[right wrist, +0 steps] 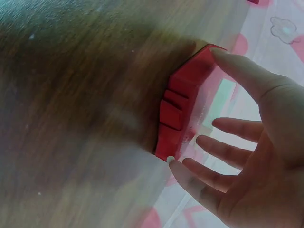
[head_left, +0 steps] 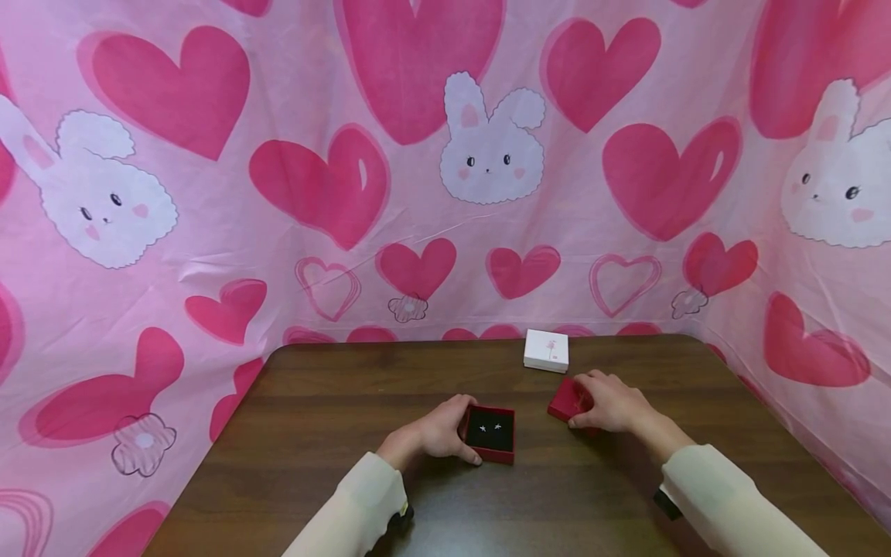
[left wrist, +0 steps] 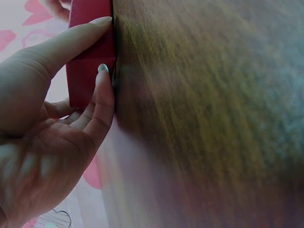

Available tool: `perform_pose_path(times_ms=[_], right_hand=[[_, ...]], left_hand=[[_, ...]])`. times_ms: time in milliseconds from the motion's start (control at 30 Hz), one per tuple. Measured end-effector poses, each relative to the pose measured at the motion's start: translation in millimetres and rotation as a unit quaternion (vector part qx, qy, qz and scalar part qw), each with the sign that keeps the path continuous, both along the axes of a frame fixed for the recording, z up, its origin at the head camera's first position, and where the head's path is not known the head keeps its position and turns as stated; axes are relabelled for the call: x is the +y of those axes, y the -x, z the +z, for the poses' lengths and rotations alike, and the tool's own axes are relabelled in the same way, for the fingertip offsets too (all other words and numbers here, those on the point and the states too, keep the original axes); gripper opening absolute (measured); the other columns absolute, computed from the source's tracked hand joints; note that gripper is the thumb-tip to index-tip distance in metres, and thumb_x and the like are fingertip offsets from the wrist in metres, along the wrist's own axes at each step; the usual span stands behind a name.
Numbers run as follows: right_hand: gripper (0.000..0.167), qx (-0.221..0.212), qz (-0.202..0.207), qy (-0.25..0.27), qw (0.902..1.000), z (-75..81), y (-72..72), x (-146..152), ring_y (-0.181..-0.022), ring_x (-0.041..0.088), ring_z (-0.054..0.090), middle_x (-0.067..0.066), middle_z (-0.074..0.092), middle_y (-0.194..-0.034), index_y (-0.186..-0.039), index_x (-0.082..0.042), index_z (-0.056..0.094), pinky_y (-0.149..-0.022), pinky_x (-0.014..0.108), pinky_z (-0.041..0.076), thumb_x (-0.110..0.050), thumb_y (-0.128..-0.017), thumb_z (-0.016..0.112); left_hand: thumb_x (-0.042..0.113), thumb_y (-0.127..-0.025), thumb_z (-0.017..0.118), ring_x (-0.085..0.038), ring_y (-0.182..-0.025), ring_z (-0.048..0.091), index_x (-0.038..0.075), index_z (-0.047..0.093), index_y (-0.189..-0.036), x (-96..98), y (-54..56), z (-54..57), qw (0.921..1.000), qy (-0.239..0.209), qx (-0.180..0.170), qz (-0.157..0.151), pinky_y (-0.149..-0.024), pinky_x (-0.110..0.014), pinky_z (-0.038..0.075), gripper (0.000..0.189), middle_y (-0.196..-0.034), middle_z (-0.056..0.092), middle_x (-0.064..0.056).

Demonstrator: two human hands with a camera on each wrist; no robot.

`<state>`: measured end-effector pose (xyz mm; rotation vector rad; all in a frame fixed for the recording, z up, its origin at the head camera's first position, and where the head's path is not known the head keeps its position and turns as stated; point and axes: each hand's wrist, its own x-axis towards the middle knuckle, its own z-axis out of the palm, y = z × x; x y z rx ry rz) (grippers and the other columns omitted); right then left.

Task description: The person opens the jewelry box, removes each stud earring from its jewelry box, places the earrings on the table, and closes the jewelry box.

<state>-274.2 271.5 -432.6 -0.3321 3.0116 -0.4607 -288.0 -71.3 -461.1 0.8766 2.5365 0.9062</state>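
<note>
Left hand (head_left: 440, 429) grips open red box (head_left: 496, 457); right hand (head_left: 612, 402) holds red lid (head_left: 565, 398)

The red box sits on the dark wooden table (head_left: 334, 402), its black insert (head_left: 490, 442) facing up with two small star-shaped pieces (head_left: 483, 428) side by side on it. The left thumb lies along the near wall while the fingers clasp the left side. To the right and slightly farther back, the right thumb and fingers grasp the lid across opposite edges; a red bow (right wrist: 172, 111) shows on the lid's side. Beyond the lid, a white box (head_left: 546, 350) rests near the table's far edge.
</note>
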Motion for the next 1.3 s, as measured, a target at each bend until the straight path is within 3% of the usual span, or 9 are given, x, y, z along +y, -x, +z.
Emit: perform_pose_path(times_ms=[433,667,833,1300], right_hand=[[0.055,0.012,0.021,-0.01,0.9997,1.5,-2.2,-8,-0.11,0.036,0.056,0.015,0.061,-0.125,-0.124,-0.008,0.069,-0.084,0.068,0.05,-0.025,-0.077,0.089],[0.045,0.033,0.059,-0.005,0.9977,2.4,-1.8,-16,-0.095,0.025,0.058,0.005,0.062,-0.108,-0.117,-0.01,0.071,-0.078,0.055,0.055,-0.016,-0.075,0.088],[0.035,0.052,0.079,0.0,0.9955,3.1,-2.8,-22,-0.091,0.021,0.059,0.002,0.062,-0.105,-0.11,-0.013,0.072,-0.075,0.05,0.054,-0.015,-0.078,0.086],[0.022,0.038,0.094,0.025,0.9945,3.9,-1.9,-38,-0.083,0.018,0.055,0.001,0.06,-0.097,-0.105,-0.013,0.071,-0.07,0.042,0.05,-0.018,-0.085,0.081]], left_hand=[[0.023,-0.072,0.095,-0.012,-0.103,0.051,0.008,0.049,-0.135,0.4,-0.3,0.5,1.0,-0.001,-0.005,0.002,-0.095,-0.031,0.047,0.079,-0.117,0.053,0.002],[0.022,-0.072,0.095,-0.012,-0.102,0.051,0.008,0.049,-0.134,1.1,0.6,1.0,1.0,-0.003,-0.005,0.002,-0.095,-0.03,0.047,0.079,-0.116,0.052,0.001],[0.021,-0.071,0.095,-0.012,-0.101,0.051,0.008,0.049,-0.133,1.5,0.6,1.3,0.9999,-0.004,-0.008,0.004,-0.094,-0.03,0.047,0.079,-0.115,0.052,0.002],[0.023,-0.072,0.095,-0.013,-0.104,0.051,0.009,0.049,-0.135,1.5,-1.2,3.9,0.9999,0.003,-0.008,0.009,-0.099,-0.033,0.047,0.079,-0.117,0.052,0.002]])
